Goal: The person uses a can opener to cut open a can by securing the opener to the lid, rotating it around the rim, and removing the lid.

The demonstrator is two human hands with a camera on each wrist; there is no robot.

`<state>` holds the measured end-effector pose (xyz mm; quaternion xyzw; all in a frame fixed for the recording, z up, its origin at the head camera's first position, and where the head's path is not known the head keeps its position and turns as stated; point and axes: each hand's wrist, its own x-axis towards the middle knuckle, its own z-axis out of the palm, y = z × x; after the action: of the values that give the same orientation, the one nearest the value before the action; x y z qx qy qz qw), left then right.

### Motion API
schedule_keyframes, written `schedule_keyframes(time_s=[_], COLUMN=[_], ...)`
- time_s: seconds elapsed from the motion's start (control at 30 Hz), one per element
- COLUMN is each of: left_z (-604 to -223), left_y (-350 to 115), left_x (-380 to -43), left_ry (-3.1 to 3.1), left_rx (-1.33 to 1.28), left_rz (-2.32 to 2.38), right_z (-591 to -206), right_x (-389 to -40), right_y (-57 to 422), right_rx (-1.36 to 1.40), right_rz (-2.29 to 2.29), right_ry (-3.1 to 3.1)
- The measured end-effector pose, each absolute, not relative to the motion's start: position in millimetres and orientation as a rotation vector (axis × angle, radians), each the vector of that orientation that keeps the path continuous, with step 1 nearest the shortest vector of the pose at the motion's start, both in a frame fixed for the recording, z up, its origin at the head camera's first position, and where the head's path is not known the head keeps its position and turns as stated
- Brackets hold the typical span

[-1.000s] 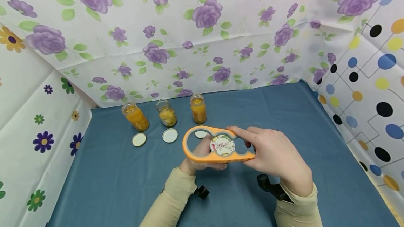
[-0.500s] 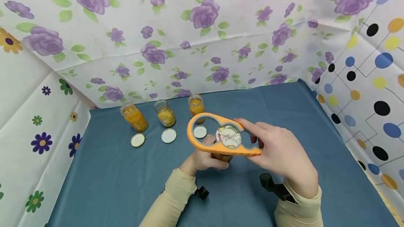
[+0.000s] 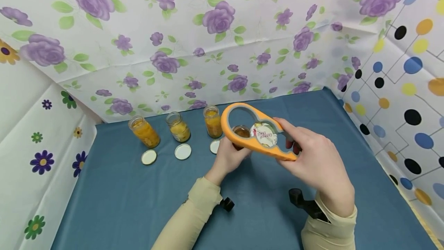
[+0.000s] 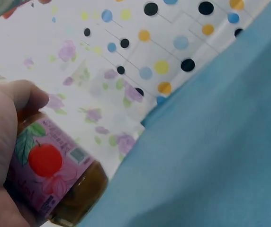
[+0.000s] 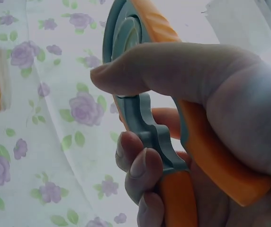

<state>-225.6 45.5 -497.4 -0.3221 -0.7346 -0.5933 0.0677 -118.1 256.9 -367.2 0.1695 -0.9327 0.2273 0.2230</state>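
Note:
My right hand [image 3: 317,155] grips the handles of an orange jar opener [image 3: 239,140] with grey inner edges. A round lid [image 3: 264,134] printed "Canned Fruit" is clamped between its arms. My left hand [image 3: 227,157] holds a glass jar [image 3: 241,131], whose open, brownish mouth shows through the opener's large ring. In the left wrist view, the jar's pink label [image 4: 50,163] bears a red fruit, and the fingers curl round its upper part. In the right wrist view, my thumb and fingers wrap the opener's handles [image 5: 211,156].
Three open jars of yellow-orange fruit stand along the back: a left jar [image 3: 145,131], a middle jar [image 3: 178,127] and a right jar [image 3: 212,122]. Before them lie a left lid [image 3: 149,157], a middle lid [image 3: 182,151] and a partly hidden right lid [image 3: 214,146]. Patterned cloth walls surround the blue tabletop [image 3: 138,203].
The opener has risen and shifted right with the lid clamped in it. The lid has come off the held jar, whose open mouth now shows to the lid's left. My left hand has moved up.

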Motion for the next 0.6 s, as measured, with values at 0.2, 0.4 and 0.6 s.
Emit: schedule_keyframes(time_s=[0.2,0.4,0.6], left_z=[-509.0,-517.7,-524.4], left_y=[64.7,85.6,96.3], left_x=[-258.3,-284.5,-299.5], left_ry=[-2.389,-2.441,-2.500], left_rx=[-0.698,-0.537,-0.407], left_rz=[-1.654,-1.584,-1.608], right_z=[-365.7,-365.8,-366.0], right_x=[-119.1,-118.1,-117.3], right_y=[262.6,266.8,270.2], right_rx=[0.401,0.362,0.349], right_rz=[0.649,0.667,0.669], right_ry=[-2.534,-2.518,-2.516])
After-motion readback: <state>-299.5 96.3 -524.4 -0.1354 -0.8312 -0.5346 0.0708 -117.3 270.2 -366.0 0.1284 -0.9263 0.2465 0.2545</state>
